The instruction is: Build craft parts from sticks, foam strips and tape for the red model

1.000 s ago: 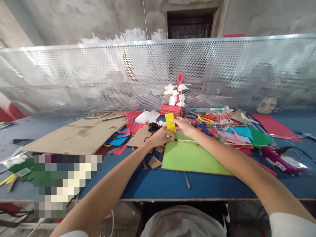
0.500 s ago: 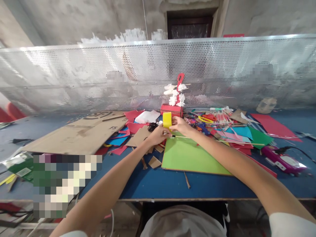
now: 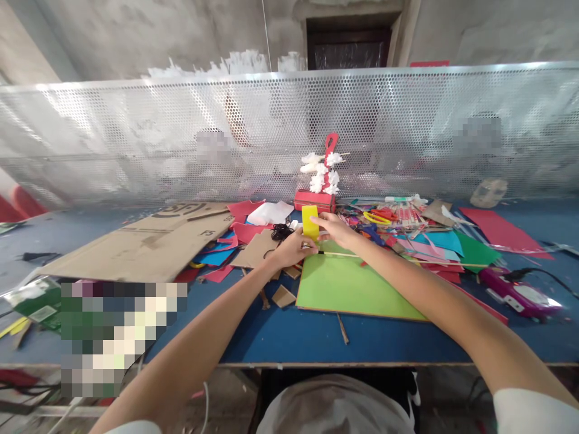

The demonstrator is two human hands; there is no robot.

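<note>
My right hand (image 3: 335, 229) is closed on the right side of a bright yellow block-shaped piece (image 3: 310, 218), perhaps a tape roll. Just below and left of it, my left hand (image 3: 295, 248) has its fingertips pinched at the dark end of a thin pale stick (image 3: 434, 262). The stick runs off to the right, passing under my right forearm. Both hands are over the far left corner of a lime green board (image 3: 353, 286). Black string (image 3: 281, 231) lies in a tangle beyond my left hand.
Behind the hands stands a red base (image 3: 312, 200) with a red upright and white tufts. A cardboard sheet (image 3: 149, 241) lies left. Coloured paper, yellow-handled scissors (image 3: 377, 218) and a purple corded device (image 3: 520, 293) are on the right. A perforated metal panel (image 3: 253, 138) closes the back.
The yellow piece and both hands have shifted slightly to the right. My right fingers now reach further across the yellow piece. The stick's dark end has moved a little right too.
</note>
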